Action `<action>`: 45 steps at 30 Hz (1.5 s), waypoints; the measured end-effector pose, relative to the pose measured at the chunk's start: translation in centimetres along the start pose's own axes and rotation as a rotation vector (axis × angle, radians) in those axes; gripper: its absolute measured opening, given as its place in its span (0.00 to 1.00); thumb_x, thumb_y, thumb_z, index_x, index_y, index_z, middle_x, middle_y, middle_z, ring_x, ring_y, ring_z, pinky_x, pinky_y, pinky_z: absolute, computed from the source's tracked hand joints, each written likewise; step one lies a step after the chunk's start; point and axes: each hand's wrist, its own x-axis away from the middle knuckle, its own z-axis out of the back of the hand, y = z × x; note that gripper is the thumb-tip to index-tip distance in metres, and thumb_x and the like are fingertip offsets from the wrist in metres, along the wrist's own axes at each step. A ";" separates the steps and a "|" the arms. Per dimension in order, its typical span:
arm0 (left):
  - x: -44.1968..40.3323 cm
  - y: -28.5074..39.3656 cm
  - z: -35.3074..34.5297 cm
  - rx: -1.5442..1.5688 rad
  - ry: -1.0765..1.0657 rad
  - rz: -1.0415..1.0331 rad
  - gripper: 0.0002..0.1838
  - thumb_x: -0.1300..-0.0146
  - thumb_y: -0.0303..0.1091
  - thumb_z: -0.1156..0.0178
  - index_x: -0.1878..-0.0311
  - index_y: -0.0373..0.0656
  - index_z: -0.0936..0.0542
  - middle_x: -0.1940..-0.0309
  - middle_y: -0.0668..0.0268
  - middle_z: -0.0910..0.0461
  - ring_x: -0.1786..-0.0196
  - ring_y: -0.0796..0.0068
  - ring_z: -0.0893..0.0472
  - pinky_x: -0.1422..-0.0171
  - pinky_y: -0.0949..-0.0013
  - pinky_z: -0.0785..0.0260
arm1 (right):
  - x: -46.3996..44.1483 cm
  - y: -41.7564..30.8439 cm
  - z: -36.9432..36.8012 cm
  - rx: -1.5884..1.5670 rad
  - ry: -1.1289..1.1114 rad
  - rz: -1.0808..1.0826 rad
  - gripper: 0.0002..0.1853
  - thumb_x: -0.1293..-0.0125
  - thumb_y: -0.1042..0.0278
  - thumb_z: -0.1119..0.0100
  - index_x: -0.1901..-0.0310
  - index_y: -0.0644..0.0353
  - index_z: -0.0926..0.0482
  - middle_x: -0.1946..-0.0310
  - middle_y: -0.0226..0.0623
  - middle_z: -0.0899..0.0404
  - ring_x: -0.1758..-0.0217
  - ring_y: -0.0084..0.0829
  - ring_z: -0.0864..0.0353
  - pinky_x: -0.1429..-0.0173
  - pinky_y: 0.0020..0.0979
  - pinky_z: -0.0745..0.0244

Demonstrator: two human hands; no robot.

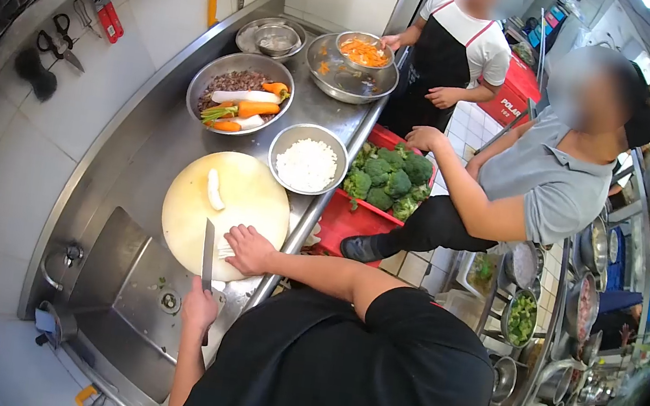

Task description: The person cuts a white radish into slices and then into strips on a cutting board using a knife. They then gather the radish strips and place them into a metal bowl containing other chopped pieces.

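Note:
My left hand [200, 308] is closed around the handle of a knife [208, 257], whose blade lies over the round cutting board [185, 205]. My right hand [249, 250] presses on cut white vegetable pieces [225, 249] to the right of the blade, its fingers close together. A peeled white vegetable piece [215, 189] lies farther up the board. Beside the board is a metal bowl of diced white pieces [306, 164]. Beyond it, another bowl holds carrots [251, 113], white roots and chopped reddish-brown pieces.
The steel sink [128, 292] lies left of the board. Broccoli [388, 177] fills a red crate beside the counter. One person [457, 44] holds a bowl of cut carrots [363, 53] over a larger bowl. Another person [554, 176] in grey sits near the crate. Tools hang on the wall.

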 end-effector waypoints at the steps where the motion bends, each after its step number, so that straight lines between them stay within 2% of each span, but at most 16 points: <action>1: -0.3 -0.4 0.2 0.018 0.001 -0.003 0.21 0.26 0.33 0.46 0.34 0.35 0.30 0.58 0.35 0.15 0.51 0.31 0.15 0.43 0.38 0.26 | 0.0 0.2 -0.1 -0.033 0.004 -0.004 0.37 0.28 0.41 0.43 0.33 0.70 0.27 0.43 0.50 0.25 0.37 0.46 0.28 0.33 0.44 0.33; 5: -0.3 -2.1 -0.4 0.029 0.114 0.008 0.20 0.26 0.33 0.46 0.35 0.36 0.29 0.55 0.35 0.15 0.50 0.32 0.15 0.42 0.39 0.25 | 0.8 1.0 0.2 -0.195 0.142 -0.004 0.41 0.34 0.39 0.36 0.31 0.67 0.28 0.39 0.51 0.26 0.34 0.49 0.29 0.30 0.46 0.33; 7: -0.3 -2.2 -0.6 0.060 0.052 0.095 0.18 0.26 0.33 0.46 0.37 0.37 0.28 0.54 0.35 0.15 0.49 0.32 0.15 0.42 0.38 0.26 | 1.3 1.5 -0.3 -0.260 0.243 -0.010 0.42 0.36 0.39 0.33 0.31 0.66 0.28 0.38 0.51 0.26 0.34 0.50 0.29 0.29 0.47 0.33; 11: 1.9 1.8 0.8 0.006 0.052 0.143 0.16 0.26 0.33 0.46 0.40 0.37 0.27 0.53 0.35 0.15 0.48 0.31 0.16 0.41 0.35 0.27 | 1.3 1.7 -0.4 -0.277 0.187 0.014 0.42 0.36 0.42 0.32 0.31 0.67 0.28 0.38 0.51 0.27 0.34 0.51 0.28 0.29 0.47 0.33; 14: 1.0 1.1 0.0 0.066 0.073 0.017 0.16 0.25 0.35 0.47 0.41 0.36 0.28 0.53 0.33 0.16 0.48 0.29 0.17 0.41 0.34 0.29 | 1.1 1.6 -0.4 -0.230 0.120 -0.013 0.40 0.38 0.44 0.30 0.33 0.66 0.26 0.39 0.51 0.25 0.35 0.51 0.27 0.30 0.48 0.32; 18: -0.4 0.3 0.1 0.074 0.047 0.004 0.17 0.24 0.38 0.48 0.41 0.36 0.24 0.54 0.34 0.16 0.48 0.29 0.18 0.40 0.36 0.28 | 0.1 1.3 -1.8 -0.284 0.091 -0.069 0.34 0.39 0.48 0.28 0.38 0.65 0.21 0.42 0.51 0.23 0.37 0.50 0.25 0.31 0.49 0.30; 19: -0.1 0.3 0.4 0.040 0.054 0.011 0.17 0.24 0.38 0.48 0.41 0.37 0.25 0.55 0.33 0.16 0.49 0.29 0.17 0.42 0.35 0.27 | 0.2 0.9 -0.4 -0.248 0.044 -0.062 0.34 0.32 0.45 0.36 0.36 0.67 0.23 0.41 0.50 0.24 0.37 0.50 0.26 0.30 0.48 0.32; 21: -0.2 0.5 0.3 0.008 0.071 0.022 0.17 0.24 0.39 0.48 0.39 0.39 0.27 0.57 0.33 0.15 0.52 0.29 0.16 0.44 0.35 0.26 | 0.2 1.1 -1.1 -0.131 0.037 -0.042 0.35 0.28 0.44 0.40 0.32 0.67 0.26 0.39 0.50 0.27 0.35 0.48 0.29 0.30 0.48 0.34; 25: 0.2 1.2 -1.5 -0.022 0.029 0.057 0.17 0.23 0.38 0.49 0.37 0.41 0.30 0.61 0.32 0.16 0.53 0.28 0.15 0.45 0.34 0.25 | 0.7 1.0 -1.1 -0.103 0.091 -0.010 0.34 0.28 0.44 0.40 0.32 0.66 0.27 0.38 0.49 0.27 0.35 0.48 0.29 0.31 0.47 0.35; 28: 0.8 2.4 -1.0 -0.049 -0.012 0.046 0.16 0.23 0.38 0.50 0.39 0.40 0.29 0.61 0.32 0.16 0.54 0.28 0.15 0.45 0.35 0.25 | 0.3 1.2 -1.1 -0.106 0.091 -0.004 0.34 0.28 0.45 0.39 0.32 0.65 0.27 0.38 0.49 0.27 0.35 0.48 0.29 0.31 0.47 0.35; 32: 0.2 3.3 -0.7 -0.047 0.001 0.039 0.15 0.22 0.37 0.50 0.41 0.38 0.29 0.61 0.32 0.16 0.54 0.29 0.15 0.46 0.33 0.26 | -0.1 2.2 -0.9 -0.077 0.072 0.020 0.34 0.27 0.45 0.40 0.32 0.65 0.27 0.37 0.48 0.27 0.36 0.47 0.29 0.31 0.46 0.35; 39: 0.0 3.9 -1.3 -0.068 0.103 0.027 0.13 0.23 0.36 0.49 0.44 0.38 0.28 0.67 0.34 0.16 0.58 0.29 0.15 0.51 0.32 0.26 | -0.3 1.9 -0.6 -0.045 0.002 -0.009 0.34 0.28 0.45 0.40 0.32 0.66 0.28 0.39 0.48 0.27 0.36 0.46 0.30 0.33 0.45 0.35; 45: 0.8 3.1 -1.6 -0.059 0.051 0.030 0.13 0.24 0.35 0.48 0.43 0.39 0.28 0.66 0.34 0.16 0.59 0.30 0.15 0.51 0.33 0.26 | 0.6 2.3 -0.6 -0.047 0.065 0.111 0.33 0.27 0.45 0.41 0.34 0.68 0.25 0.43 0.46 0.25 0.39 0.44 0.29 0.34 0.44 0.35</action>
